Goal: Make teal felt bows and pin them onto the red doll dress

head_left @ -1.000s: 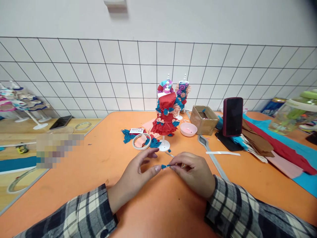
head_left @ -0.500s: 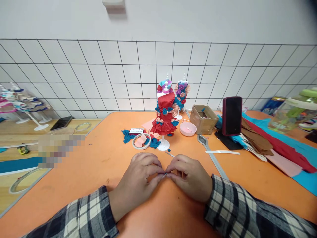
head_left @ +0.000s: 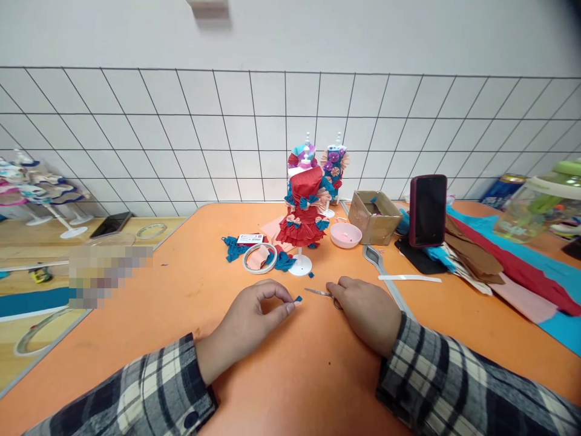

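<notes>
1. Low in the middle of the frame, the left hand (head_left: 252,318) rests its heel on the orange worktop (head_left: 190,284). Its thumb and forefinger are closed in a fine pinch, and the other fingers are curled under.
2. In that pinch sits a tiny blue scrap (head_left: 298,299), which sticks out past the fingertips toward the right of the frame, just above the worktop.
3. To the right of it, the right hand (head_left: 367,309) lies knuckles up and loosely curled. Its fingers are closed over the handle end of what look like small scissors (head_left: 318,292); I cannot tell how firm the grip is.
4. The scissors' long axis runs nearly left to right, and the metal tip points left and a little up the frame.
5. That tip stops just beside the blue scrap without touching it. The scrap lies left of and slightly below the tip, between the two hands and much nearer the left.
6. Above the hands stands a red paper dress (head_left: 302,212) on a white stand, with a tape ring (head_left: 259,258) to its left and a pink dish (head_left: 345,235) to its right.
7. Farther right are a cardboard box (head_left: 374,218) and an upright phone (head_left: 427,210), both well apart from the hands.
</notes>
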Demonstrator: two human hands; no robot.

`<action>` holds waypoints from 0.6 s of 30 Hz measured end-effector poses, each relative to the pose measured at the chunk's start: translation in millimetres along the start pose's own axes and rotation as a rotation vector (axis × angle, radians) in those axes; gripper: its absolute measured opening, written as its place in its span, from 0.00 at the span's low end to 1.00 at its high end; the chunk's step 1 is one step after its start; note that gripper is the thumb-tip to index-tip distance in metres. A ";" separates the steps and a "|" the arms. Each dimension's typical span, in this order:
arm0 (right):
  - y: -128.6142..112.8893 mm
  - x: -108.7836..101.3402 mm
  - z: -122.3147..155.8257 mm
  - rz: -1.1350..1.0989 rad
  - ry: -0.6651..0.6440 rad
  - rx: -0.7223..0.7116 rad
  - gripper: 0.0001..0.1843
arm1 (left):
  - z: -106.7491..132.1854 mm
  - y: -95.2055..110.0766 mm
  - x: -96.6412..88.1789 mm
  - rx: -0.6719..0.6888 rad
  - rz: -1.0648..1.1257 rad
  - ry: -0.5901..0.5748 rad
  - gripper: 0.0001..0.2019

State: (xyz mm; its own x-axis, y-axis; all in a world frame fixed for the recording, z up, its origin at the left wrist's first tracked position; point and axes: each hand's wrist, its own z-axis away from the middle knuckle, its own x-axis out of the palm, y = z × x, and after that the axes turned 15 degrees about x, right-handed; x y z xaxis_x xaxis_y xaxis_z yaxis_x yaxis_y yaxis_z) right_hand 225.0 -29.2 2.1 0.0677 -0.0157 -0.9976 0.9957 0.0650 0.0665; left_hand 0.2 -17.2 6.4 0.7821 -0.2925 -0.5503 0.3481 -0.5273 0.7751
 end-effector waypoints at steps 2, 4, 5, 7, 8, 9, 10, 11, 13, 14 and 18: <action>-1.4 0.6 0.9 0.030 -0.008 0.024 0.10 | 0.2 -2.7 0.9 -0.037 0.074 0.005 0.07; -3.3 2.6 1.7 0.048 -0.008 0.049 0.09 | -0.2 -5.3 1.5 -0.071 0.138 0.013 0.08; -4.2 3.6 2.1 0.048 -0.006 0.058 0.10 | -0.6 -6.1 1.6 -0.085 0.161 0.018 0.08; -5.7 4.2 3.2 0.038 0.000 0.063 0.10 | -1.7 -6.5 1.4 -0.111 0.191 0.028 0.09; -6.3 3.6 3.7 0.031 0.005 0.063 0.10 | -2.2 -5.9 1.1 -0.127 0.201 0.034 0.10; -6.7 2.4 4.2 0.024 0.010 0.062 0.10 | -2.8 -4.9 0.7 -0.142 0.207 0.042 0.11; -6.9 0.9 4.5 0.017 0.014 0.063 0.10 | -3.3 -3.6 0.4 -0.155 0.214 0.050 0.11; -7.0 -0.6 4.5 0.009 0.017 0.068 0.10 | -3.7 -2.3 0.2 -0.165 0.222 0.056 0.11; -6.8 -2.7 3.9 -0.031 0.002 0.077 0.09 | -4.1 0.1 0.1 -0.179 0.237 0.064 0.12; -6.8 -2.8 3.4 -0.083 -0.012 0.075 0.09 | -4.0 0.9 0.2 -0.182 0.244 0.066 0.12; -9.5 2.8 2.5 -0.692 -0.167 -0.089 0.06 | -3.2 -0.3 0.2 -0.181 0.286 0.101 0.12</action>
State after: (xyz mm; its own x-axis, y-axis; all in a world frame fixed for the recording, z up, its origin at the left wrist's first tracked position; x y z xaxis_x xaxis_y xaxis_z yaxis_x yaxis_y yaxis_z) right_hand 215.9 -32.4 -1.2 -0.5613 -0.2349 -0.7936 0.8054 0.0658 -0.5891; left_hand 1.9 -14.6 7.1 0.9050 -0.3229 -0.2770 0.1871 -0.2827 0.9408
